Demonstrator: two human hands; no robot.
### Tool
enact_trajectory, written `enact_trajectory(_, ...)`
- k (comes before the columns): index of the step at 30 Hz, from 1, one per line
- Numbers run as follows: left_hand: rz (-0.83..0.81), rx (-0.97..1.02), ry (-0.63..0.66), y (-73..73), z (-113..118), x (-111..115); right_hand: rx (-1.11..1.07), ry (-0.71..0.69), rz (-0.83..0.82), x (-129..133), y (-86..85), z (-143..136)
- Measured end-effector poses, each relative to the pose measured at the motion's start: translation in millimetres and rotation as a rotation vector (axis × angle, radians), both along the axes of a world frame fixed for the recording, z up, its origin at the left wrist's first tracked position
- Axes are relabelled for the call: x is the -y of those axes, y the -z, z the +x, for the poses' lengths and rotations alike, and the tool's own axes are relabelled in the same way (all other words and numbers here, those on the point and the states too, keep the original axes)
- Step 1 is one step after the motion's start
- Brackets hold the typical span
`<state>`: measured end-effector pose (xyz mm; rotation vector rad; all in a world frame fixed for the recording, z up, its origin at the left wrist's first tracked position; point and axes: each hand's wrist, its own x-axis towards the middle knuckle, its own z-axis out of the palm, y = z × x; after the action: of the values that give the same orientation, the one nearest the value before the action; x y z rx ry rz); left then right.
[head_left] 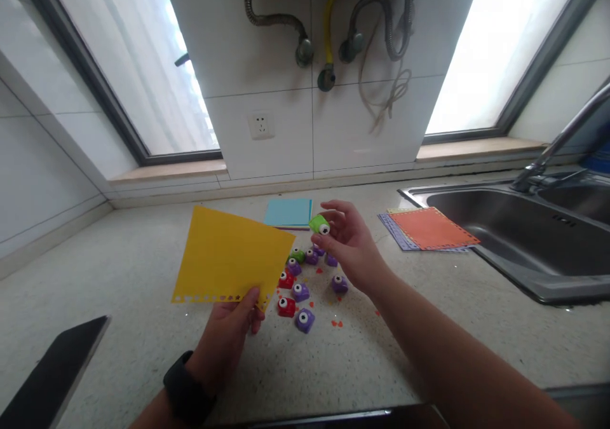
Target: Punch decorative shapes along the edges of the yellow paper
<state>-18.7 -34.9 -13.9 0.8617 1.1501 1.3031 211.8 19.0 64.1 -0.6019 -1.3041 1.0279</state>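
A sheet of yellow paper [229, 251] is pinched at its lower right corner by my left hand [238, 321]. Small shapes are punched out along its bottom edge and up the lower right side. My right hand [350, 241] grips a small green craft punch [318, 225] between thumb and fingers, just right of the sheet and apart from it. Below the hands, several purple punches [304, 319], red punches [286, 307] and a second green punch [297, 255] stand on the counter, some partly hidden by the sheet and right hand.
Tiny punched paper bits [337, 323] are scattered over the speckled counter [133, 251]. Blue paper [288, 212] lies at the back, and a stack topped by an orange sheet [431, 227] sits beside the steel sink [515, 238]. A dark flat object [57, 372] is at lower left.
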Motion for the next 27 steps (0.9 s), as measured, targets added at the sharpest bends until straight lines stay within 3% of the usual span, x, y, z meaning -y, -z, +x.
enact_trajectory(9, -0.013, -0.034, -0.013, -3.7, 0, 3, -0.197, -0.166, -0.104, 3, 2.5, -6)
enact_trajectory(16, -0.006, -0.019, -0.029, -2.3, 0, 2, -0.223, -0.206, -0.151, 12, 5.1, -11)
enact_trajectory(27, -0.003, -0.057, -0.017, 0.4, -2, 1, -0.111, -0.135, 0.155, 25, 3.9, -16)
